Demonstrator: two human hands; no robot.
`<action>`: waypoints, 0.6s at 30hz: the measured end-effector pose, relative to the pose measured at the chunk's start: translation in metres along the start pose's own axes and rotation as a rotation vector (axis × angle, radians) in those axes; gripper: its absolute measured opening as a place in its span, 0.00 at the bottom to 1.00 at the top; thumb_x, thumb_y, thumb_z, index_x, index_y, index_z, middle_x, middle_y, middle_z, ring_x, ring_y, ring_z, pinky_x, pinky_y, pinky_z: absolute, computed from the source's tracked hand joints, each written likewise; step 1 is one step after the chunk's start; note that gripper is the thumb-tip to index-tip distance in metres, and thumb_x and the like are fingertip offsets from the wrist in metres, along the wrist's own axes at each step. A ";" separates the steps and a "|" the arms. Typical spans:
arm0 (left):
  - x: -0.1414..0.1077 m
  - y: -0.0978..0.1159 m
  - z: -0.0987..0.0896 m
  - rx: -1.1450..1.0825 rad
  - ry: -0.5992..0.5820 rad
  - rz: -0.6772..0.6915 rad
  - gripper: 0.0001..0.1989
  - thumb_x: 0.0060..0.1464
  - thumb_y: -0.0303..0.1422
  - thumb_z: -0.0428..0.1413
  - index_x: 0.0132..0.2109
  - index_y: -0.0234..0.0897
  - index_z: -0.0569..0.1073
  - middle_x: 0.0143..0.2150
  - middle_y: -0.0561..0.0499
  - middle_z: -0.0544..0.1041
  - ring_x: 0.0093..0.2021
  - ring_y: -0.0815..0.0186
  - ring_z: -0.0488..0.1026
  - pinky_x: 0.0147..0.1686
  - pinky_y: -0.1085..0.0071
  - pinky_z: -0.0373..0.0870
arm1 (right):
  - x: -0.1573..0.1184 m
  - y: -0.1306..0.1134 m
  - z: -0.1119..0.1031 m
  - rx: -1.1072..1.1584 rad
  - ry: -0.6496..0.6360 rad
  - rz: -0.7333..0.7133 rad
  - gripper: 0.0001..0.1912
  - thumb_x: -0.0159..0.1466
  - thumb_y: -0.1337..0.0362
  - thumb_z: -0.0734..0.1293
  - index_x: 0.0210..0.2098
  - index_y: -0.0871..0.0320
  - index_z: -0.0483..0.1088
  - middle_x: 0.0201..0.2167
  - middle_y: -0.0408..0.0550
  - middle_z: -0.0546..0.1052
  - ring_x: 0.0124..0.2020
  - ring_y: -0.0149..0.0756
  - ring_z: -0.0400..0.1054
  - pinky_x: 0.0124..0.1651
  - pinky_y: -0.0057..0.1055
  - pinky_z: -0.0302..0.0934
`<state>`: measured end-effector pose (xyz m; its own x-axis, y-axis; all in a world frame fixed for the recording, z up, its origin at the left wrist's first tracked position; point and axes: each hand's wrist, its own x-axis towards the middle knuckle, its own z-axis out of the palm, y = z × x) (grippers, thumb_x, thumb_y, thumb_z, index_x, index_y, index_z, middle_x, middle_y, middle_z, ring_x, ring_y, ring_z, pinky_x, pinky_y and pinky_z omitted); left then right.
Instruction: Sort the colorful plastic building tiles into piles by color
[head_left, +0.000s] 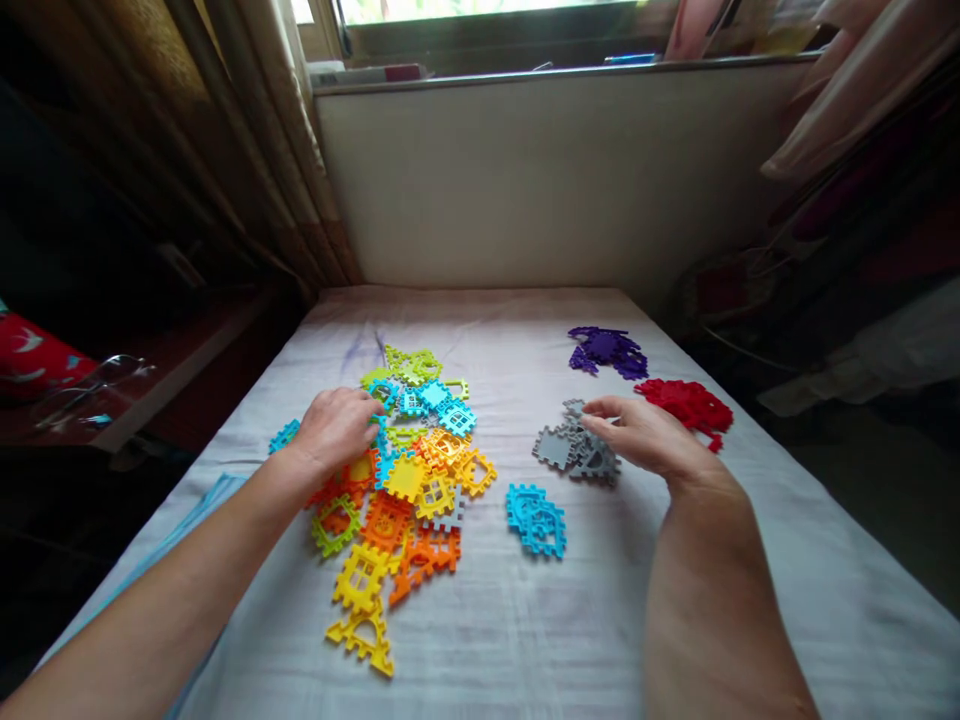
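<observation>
Red pcs [686,402] nr R hand [654,438]; purple pcs [604,347] behind.

Daylight comes from the window [487,12] ahead, both sides deeply shadowed.

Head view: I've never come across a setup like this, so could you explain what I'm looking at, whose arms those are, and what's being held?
There is no machine here. One camera, worn on a person's head, looks forward and down at that person's own bare hands. A pale cloth covers the surface. On the left lies a mixed heap of notched, flat pieces, mostly yellow, orange, blue and green. Further right are single-colour piles: purple, red, grey and blue. The left hand is at the mixed heap; the right hand is at the grey pile. Whether either hand holds a piece can't be told from this picture.
</observation>
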<state>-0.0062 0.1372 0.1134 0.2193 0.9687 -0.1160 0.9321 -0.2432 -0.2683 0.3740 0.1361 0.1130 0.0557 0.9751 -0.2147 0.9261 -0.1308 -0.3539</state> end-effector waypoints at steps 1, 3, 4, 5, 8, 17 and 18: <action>0.003 0.007 0.000 -0.010 0.009 0.005 0.16 0.58 0.33 0.50 0.48 0.42 0.79 0.49 0.45 0.79 0.52 0.54 0.73 0.49 0.62 0.65 | 0.000 0.000 0.000 -0.007 -0.002 -0.010 0.19 0.64 0.56 0.63 0.49 0.55 0.78 0.44 0.51 0.82 0.43 0.42 0.76 0.39 0.29 0.64; 0.010 0.021 0.004 -0.042 0.008 0.006 0.17 0.59 0.32 0.50 0.50 0.43 0.79 0.50 0.44 0.78 0.52 0.53 0.72 0.49 0.61 0.65 | -0.001 -0.001 -0.001 -0.019 -0.009 -0.028 0.19 0.64 0.55 0.63 0.49 0.54 0.78 0.42 0.50 0.82 0.43 0.42 0.76 0.39 0.29 0.64; 0.013 0.028 0.006 -0.070 0.005 0.004 0.17 0.59 0.32 0.50 0.51 0.44 0.78 0.51 0.44 0.78 0.53 0.53 0.72 0.49 0.61 0.64 | -0.001 -0.001 -0.001 -0.021 -0.011 -0.034 0.19 0.64 0.55 0.63 0.48 0.54 0.78 0.42 0.50 0.82 0.43 0.42 0.76 0.39 0.29 0.64; 0.016 0.033 0.009 -0.103 0.003 0.002 0.18 0.59 0.32 0.50 0.53 0.45 0.77 0.51 0.44 0.77 0.53 0.53 0.72 0.49 0.60 0.64 | -0.001 -0.002 -0.001 -0.020 -0.010 -0.037 0.19 0.64 0.55 0.63 0.48 0.54 0.78 0.43 0.50 0.82 0.44 0.43 0.76 0.39 0.29 0.64; 0.023 0.042 0.016 -0.171 0.017 -0.008 0.21 0.59 0.32 0.51 0.58 0.50 0.73 0.52 0.45 0.76 0.53 0.53 0.71 0.50 0.59 0.64 | -0.001 -0.003 -0.001 -0.010 0.001 -0.035 0.19 0.64 0.55 0.63 0.48 0.54 0.78 0.44 0.50 0.82 0.45 0.43 0.76 0.41 0.30 0.65; 0.035 0.041 0.015 -0.070 0.094 -0.087 0.20 0.57 0.45 0.56 0.51 0.38 0.75 0.50 0.41 0.77 0.54 0.49 0.70 0.50 0.58 0.62 | -0.002 -0.006 0.003 0.044 -0.002 -0.075 0.19 0.64 0.57 0.63 0.49 0.54 0.78 0.46 0.49 0.82 0.46 0.43 0.75 0.43 0.30 0.65; 0.037 0.043 0.015 -0.065 0.101 -0.086 0.21 0.57 0.45 0.56 0.52 0.38 0.75 0.51 0.41 0.77 0.54 0.49 0.70 0.50 0.58 0.62 | -0.002 -0.006 0.002 0.044 -0.004 -0.080 0.19 0.64 0.57 0.62 0.49 0.54 0.78 0.46 0.49 0.82 0.47 0.43 0.75 0.43 0.30 0.65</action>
<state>0.0376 0.1618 0.0831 0.1624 0.9867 0.0024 0.9648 -0.1583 -0.2098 0.3670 0.1342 0.1136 -0.0197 0.9820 -0.1878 0.9102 -0.0601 -0.4098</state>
